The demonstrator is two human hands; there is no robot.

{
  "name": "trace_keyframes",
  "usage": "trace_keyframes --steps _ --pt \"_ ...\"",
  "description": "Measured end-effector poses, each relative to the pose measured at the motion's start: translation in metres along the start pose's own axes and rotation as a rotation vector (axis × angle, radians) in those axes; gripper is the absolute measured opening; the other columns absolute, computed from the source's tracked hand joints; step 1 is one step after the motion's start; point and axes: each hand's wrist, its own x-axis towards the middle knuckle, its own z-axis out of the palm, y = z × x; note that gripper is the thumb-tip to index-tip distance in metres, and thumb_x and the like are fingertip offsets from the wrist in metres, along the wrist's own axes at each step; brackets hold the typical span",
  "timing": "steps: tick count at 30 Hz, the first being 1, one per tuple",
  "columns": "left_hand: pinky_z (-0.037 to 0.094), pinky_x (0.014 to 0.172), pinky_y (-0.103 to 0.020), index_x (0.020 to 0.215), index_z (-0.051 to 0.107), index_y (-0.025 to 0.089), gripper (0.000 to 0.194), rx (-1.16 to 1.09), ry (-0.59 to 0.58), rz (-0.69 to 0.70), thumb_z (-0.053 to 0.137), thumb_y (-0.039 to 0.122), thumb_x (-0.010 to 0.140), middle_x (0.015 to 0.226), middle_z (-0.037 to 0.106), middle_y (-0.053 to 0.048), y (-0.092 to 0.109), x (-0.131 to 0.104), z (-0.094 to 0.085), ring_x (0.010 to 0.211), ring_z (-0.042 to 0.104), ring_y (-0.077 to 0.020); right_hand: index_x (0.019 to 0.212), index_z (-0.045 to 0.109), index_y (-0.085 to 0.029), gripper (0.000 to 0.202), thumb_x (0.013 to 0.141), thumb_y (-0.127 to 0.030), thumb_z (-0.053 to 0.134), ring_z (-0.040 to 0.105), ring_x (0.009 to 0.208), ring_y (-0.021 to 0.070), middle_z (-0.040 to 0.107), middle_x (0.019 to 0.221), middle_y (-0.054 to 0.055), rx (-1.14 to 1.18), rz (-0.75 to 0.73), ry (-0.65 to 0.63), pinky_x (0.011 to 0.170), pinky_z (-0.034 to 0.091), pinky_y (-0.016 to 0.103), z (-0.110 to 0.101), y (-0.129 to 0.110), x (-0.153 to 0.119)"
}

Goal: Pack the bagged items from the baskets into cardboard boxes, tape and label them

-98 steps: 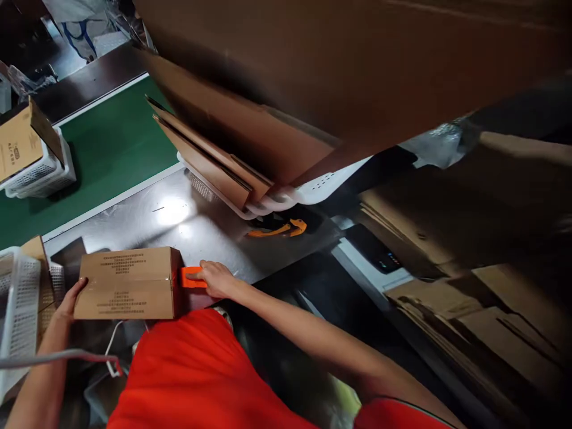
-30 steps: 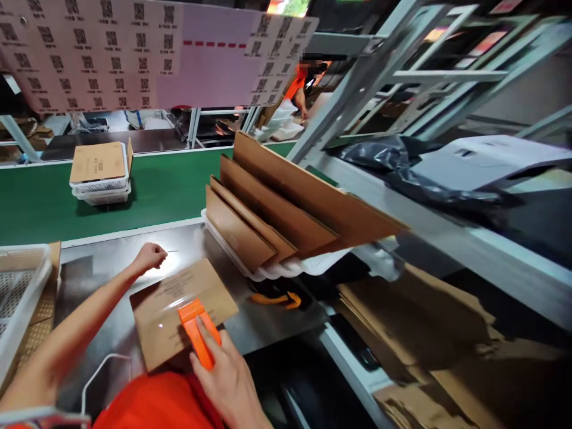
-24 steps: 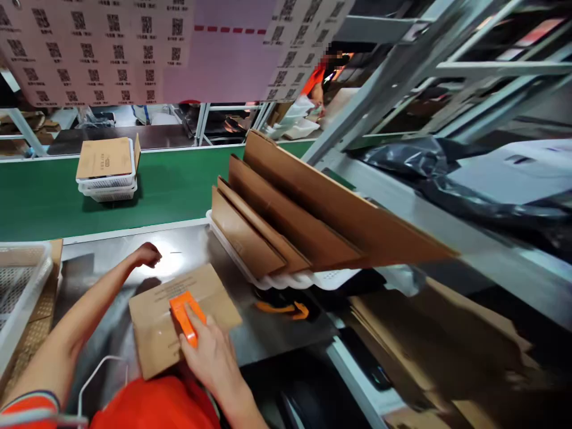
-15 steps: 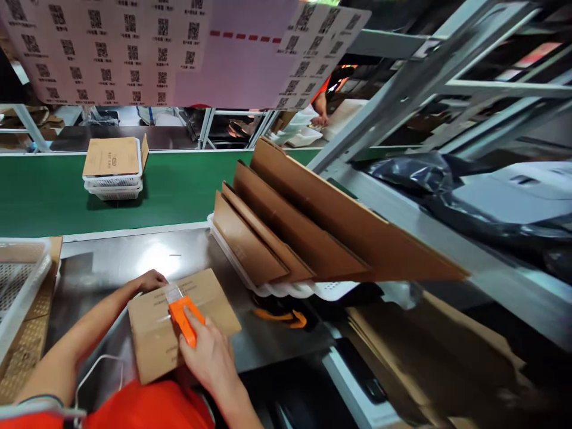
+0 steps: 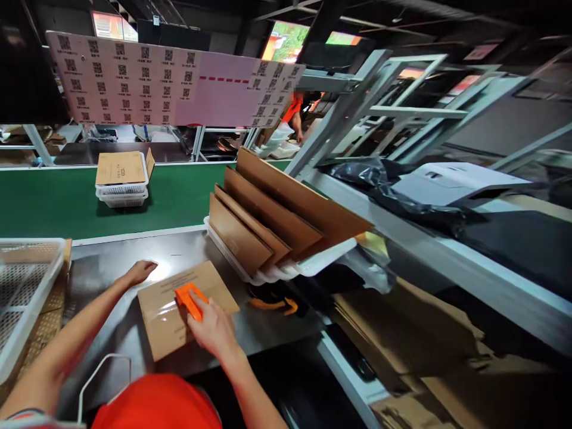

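My right hand [image 5: 213, 326] is wrapped round an orange hand tool [image 5: 191, 301] with a wide head. The tool rests over the top of a brown cardboard box [image 5: 167, 330], where a clear, shiny strip of tape [image 5: 166, 307] shows beside it. Just past the box's far left corner, my left hand [image 5: 141, 273] hovers over the metal table [image 5: 107, 262], apart from the box. Its fingers are curled together; whether anything is in them is hidden.
Cardboard sheets [image 5: 272, 208] stand in a white rack right of the box, near a black and orange item [image 5: 274, 302]. A white basket [image 5: 33, 292] is at left. Stacked baskets [image 5: 121, 193] sit on the green belt [image 5: 49, 196]. A co-worker's arm [image 5: 297, 126] shows behind.
My left hand has come off the box's far edge and moved away to the left. The right hand still grips the orange tool on the box. The view has tilted upward.
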Motion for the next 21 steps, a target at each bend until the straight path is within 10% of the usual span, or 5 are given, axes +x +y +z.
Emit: trace_keyframes --steps 7,10,17,21 --pt "-0.002 0.129 -0.071 0.160 0.049 0.009 0.137 0.537 -0.031 0.224 0.096 0.060 0.042 0.175 0.018 -0.030 -0.008 -0.094 0.099 0.162 0.004 -0.0560 0.148 0.065 -0.032 0.054 0.096 -0.034 0.056 0.075 0.109 0.0290 0.079 0.116 0.012 0.022 -0.016 -0.057 0.092 0.054 0.036 -0.018 -0.015 0.011" --pt "-0.009 0.126 -0.075 0.166 0.038 0.006 0.134 0.788 -0.004 0.189 0.091 0.061 0.056 0.175 0.012 -0.030 -0.026 -0.121 0.127 0.163 -0.001 -0.0554 0.149 0.065 -0.031 0.056 0.094 -0.032 0.057 0.074 0.109 0.0300 0.079 0.115 0.013 0.026 -0.016 -0.081 0.094 0.054 0.037 -0.022 -0.012 0.003" --pt "-0.003 0.125 -0.077 0.159 0.049 0.008 0.119 0.708 -0.082 0.147 0.092 0.058 0.060 0.173 0.020 -0.034 -0.005 -0.081 0.082 0.161 0.008 -0.0589 0.155 0.057 -0.039 0.065 0.091 -0.030 0.055 0.073 0.071 0.0252 0.074 0.105 0.009 -0.061 -0.043 0.051 0.067 0.059 0.034 0.033 0.044 -0.096" --pt "0.008 0.127 -0.074 0.135 0.067 0.005 0.100 0.391 -0.086 0.074 0.100 0.041 0.048 0.164 0.043 -0.034 0.017 -0.036 0.033 0.158 0.018 -0.0606 0.157 0.056 -0.036 0.065 0.092 -0.030 0.055 0.074 0.079 0.0281 0.073 0.108 0.012 -0.043 -0.015 0.092 0.072 0.060 0.037 0.056 0.038 -0.069"
